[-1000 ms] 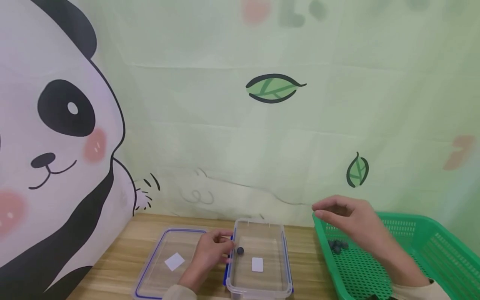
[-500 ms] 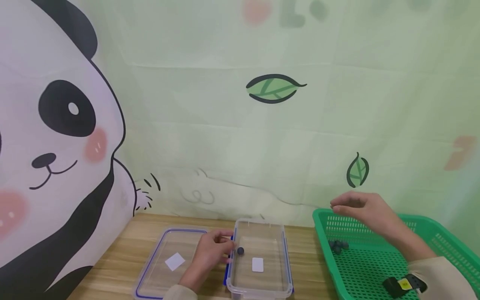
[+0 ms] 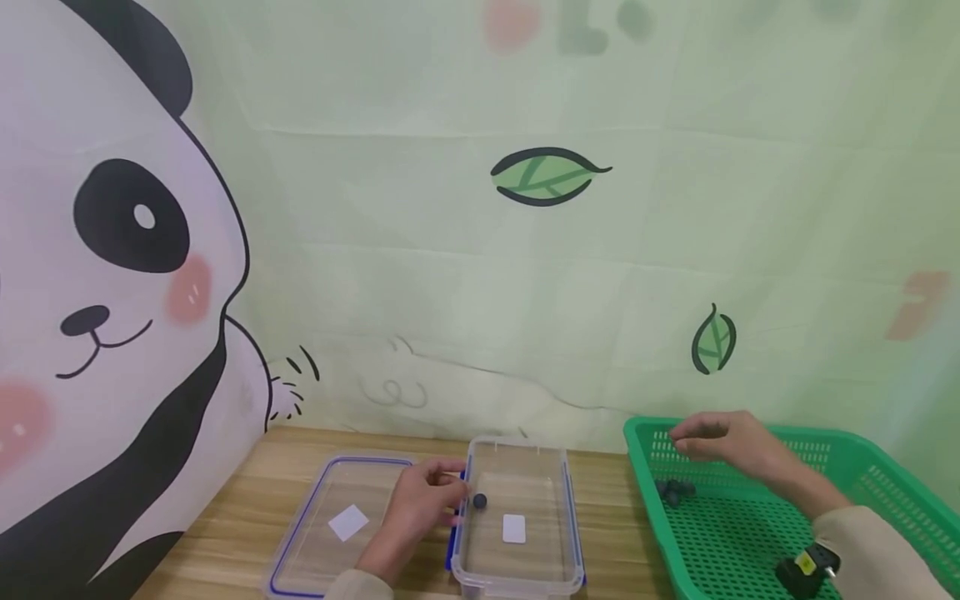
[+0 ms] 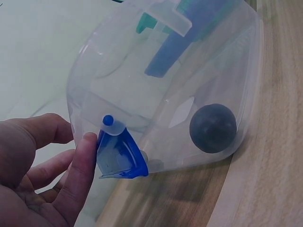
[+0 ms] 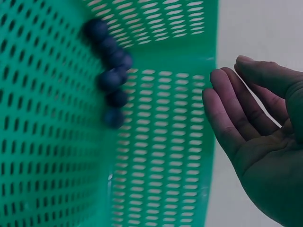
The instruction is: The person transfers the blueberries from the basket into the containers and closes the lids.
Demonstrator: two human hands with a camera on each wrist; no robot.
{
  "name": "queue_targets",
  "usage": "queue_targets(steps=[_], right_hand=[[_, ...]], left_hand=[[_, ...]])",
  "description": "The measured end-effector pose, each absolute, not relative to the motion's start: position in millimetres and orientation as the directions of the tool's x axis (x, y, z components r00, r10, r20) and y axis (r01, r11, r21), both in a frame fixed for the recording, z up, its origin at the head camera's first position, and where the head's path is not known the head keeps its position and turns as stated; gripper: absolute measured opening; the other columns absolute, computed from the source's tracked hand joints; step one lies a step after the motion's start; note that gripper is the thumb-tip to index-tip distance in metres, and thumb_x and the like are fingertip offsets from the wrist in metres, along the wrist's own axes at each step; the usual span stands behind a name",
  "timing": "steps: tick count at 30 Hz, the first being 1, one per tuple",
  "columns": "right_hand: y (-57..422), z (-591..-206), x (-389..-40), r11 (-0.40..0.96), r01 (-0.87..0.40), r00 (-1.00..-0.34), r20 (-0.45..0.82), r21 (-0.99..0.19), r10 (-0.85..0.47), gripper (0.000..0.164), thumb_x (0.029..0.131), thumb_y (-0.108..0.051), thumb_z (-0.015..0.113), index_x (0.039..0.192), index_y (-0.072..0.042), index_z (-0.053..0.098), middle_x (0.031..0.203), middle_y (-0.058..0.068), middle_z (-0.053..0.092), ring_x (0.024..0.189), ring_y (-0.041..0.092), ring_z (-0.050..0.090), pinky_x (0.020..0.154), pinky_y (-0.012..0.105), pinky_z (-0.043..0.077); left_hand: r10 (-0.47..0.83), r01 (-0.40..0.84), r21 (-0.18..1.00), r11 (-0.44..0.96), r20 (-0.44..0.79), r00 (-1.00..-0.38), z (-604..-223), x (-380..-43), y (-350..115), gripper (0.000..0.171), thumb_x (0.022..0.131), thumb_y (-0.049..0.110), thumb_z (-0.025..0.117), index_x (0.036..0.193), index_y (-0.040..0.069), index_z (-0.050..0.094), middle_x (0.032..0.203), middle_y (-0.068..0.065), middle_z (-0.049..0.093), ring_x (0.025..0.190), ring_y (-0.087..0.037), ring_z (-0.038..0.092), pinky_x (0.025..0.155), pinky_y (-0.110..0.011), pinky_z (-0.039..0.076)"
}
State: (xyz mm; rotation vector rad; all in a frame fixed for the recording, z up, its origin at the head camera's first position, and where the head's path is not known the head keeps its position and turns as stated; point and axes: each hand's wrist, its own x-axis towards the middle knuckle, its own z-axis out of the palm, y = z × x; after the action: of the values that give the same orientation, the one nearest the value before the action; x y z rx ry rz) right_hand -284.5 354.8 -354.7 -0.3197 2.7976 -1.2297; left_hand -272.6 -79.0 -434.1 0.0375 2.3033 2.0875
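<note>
A clear plastic box [image 3: 551, 562] with blue side latches stands on the table, and one dark blueberry-like ball [image 3: 480, 501] lies inside near its left wall. My left hand [image 3: 426, 500] rests against the box's left side. In the left wrist view its fingers touch the wall by the blue latch [image 4: 120, 158], loosely bent. My right hand [image 3: 731, 443] hangs over the back left of a green basket [image 3: 652, 521]. The right wrist view shows its fingers gently bent, with nothing between them. Several dark round berries [image 5: 111, 80] lie below it along the basket's inner corner.
Left of the box lies a clear lid [image 3: 300, 529] with a blue seal and a white label [image 3: 348, 522]. Another white label [image 3: 513, 528] shows on the box. A printed cloth [image 3: 450, 275] hangs behind the wooden table [image 3: 607, 517].
My right hand has moved right from the basket's left rim, then lowered slightly toward the berries. The left hand, box and ball look the same.
</note>
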Motion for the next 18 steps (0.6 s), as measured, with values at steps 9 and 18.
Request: queue_targets(steps=[9,18], right_hand=[[365,-376,-295,0.709,-0.168,-0.969,-0.017,-0.685,-0.246,0.027,0.101,-0.018,0.073,0.120,0.000,0.075,0.116,0.015,0.075,0.104,0.032,0.072,0.091,0.056,0.062],[373,-391,-303,0.764,-0.234,-0.956,-0.002,-0.602,-0.295,0.019,0.095,-0.005,0.073,0.112,0.004,0.076,0.109,0.016,0.075,0.101,0.035,0.071,0.084,0.051,0.065]], left_hand=[[0.044,0.001,0.995,0.098,-0.004,-0.999,-436,-273,-80,0.041,0.089,-0.001,0.075,0.129,-0.008,0.067,0.103,-0.015,0.068,0.082,-0.021,0.068,0.068,-0.035,0.068],[0.043,0.002,0.996,0.090,-0.002,-0.999,-436,-273,-80,0.041,0.090,-0.001,0.075,0.129,-0.009,0.067,0.103,-0.015,0.067,0.082,-0.021,0.068,0.068,-0.035,0.068]])
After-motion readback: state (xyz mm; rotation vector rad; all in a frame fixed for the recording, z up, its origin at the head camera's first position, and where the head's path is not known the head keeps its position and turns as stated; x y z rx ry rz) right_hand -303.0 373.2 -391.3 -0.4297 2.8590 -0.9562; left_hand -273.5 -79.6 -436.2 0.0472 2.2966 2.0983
